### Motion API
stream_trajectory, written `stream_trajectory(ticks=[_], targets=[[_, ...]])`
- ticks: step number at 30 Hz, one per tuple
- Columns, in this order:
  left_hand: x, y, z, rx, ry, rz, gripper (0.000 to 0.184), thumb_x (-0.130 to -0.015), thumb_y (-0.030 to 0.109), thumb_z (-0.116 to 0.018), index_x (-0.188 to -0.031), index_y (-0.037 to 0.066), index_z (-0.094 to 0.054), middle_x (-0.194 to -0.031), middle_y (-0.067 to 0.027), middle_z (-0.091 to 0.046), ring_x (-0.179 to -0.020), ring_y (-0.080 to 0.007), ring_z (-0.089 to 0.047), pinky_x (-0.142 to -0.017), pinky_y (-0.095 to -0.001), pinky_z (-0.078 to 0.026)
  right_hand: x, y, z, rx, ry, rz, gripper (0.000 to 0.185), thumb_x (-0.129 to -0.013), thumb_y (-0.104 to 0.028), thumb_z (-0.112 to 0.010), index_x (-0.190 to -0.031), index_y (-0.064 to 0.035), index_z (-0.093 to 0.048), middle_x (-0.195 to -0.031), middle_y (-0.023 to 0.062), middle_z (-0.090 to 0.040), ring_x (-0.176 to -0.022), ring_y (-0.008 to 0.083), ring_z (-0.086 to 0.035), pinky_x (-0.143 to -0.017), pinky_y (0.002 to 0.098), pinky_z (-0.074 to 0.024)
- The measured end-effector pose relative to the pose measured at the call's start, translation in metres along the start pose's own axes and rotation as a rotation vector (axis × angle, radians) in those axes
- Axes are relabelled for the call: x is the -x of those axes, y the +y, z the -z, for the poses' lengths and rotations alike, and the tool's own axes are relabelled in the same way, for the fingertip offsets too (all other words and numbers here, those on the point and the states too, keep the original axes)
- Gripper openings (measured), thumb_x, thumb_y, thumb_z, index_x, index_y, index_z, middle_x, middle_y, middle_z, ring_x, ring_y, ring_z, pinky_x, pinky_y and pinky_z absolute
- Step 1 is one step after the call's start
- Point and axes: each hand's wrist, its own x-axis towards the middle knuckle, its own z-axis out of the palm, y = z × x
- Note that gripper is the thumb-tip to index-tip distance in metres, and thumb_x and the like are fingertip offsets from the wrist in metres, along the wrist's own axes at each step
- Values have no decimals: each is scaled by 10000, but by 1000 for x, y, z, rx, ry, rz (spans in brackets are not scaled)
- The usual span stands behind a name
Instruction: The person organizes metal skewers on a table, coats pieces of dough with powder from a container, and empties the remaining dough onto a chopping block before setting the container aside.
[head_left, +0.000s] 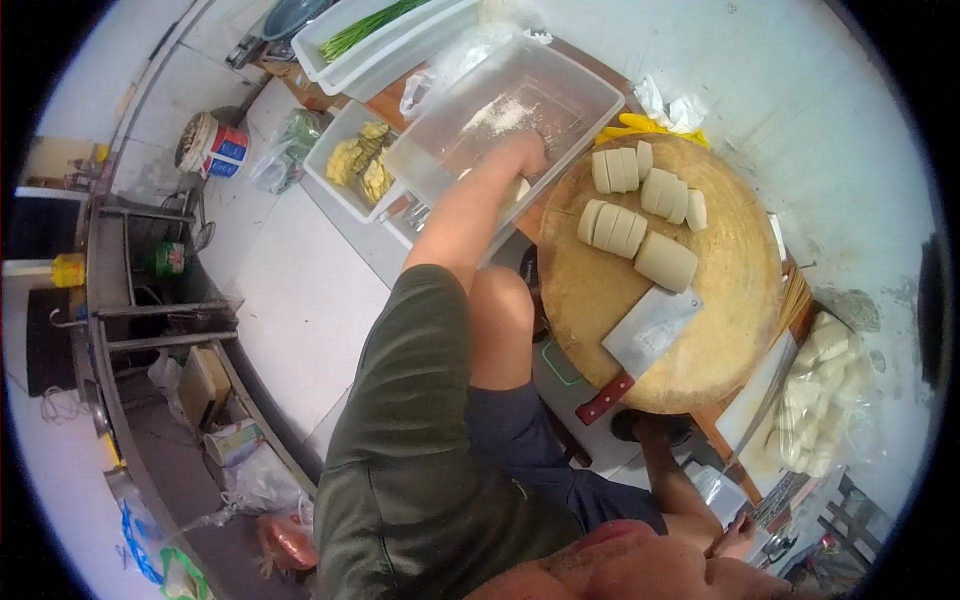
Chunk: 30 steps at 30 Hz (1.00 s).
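Observation:
My left hand [527, 153] reaches down into a translucent plastic bin [592, 92] with loose white flour [502, 114] on its bottom. Its fingers point down and are mostly hidden, so I cannot tell what they hold. A pale round piece, partly covered by my forearm, lies beside the wrist. Far off at the lower right, my right hand [737, 538] is small and partly cut off from view, near a clear container [718, 492]. On a round wooden chopping block [570, 300] lie rows of sliced dough pieces [612, 229], a thicker dough chunk [666, 262] and a cleaver [652, 328] with a red handle.
A white tub with leafy yellow-green pieces [358, 158] stands beside the bin. Behind it is a tub of green stalks [370, 28]. Yellow gloves [640, 125] lie by the block. A bag of pale dough pieces [822, 390] sits at right. Shelves run along the left.

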Motion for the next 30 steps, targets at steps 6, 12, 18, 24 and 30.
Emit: stream_trajectory(ticks=[6,12,18,24,30], targets=[[3,7,1,-36,-38,29,306,-752,211,-590,-959,12,-696,-1061,-194,-647,-985,-342,-626,-835,-402,-503,10,-31,6,-36,-11,-49,351,-936,-235,-523,-1085,77,-585,-1032,201,-639,-916,292,-588,-850,377,-444],[1,-16,14,120,101,-27,360,-820,284,-533,-988,-7,-663,-982,-243,-651,-909,-357,-636,-797,-426,-488,5,-14,1,7,61,-18,330,-919,-225,-542,-1050,70,-610,-994,213,-643,-926,307,-589,-847,383,-446],[19,-56,51,192,220,-141,325,-854,264,-506,-943,-21,-634,-877,-201,-662,-813,-325,-630,-766,-418,-470,5,-23,2,128,97,13,332,-904,-235,-560,-1000,74,-632,-983,221,-645,-885,332,-593,-832,401,-452],[66,-35,80,520,446,-70,321,-918,254,-462,-1022,-10,-612,-899,-169,-668,-853,-300,-631,-799,-388,-475,10,-25,-2,29,162,90,368,-927,-307,-547,-950,51,-628,-801,146,-657,-696,229,-598,-677,341,-465],[118,33,63,337,334,-310,336,-921,274,-471,-1076,15,-616,-1022,-181,-654,-991,-340,-604,-865,-422,-455,18,-33,0,69,195,145,366,-926,-307,-540,-975,46,-624,-842,174,-662,-738,271,-610,-715,361,-459]])
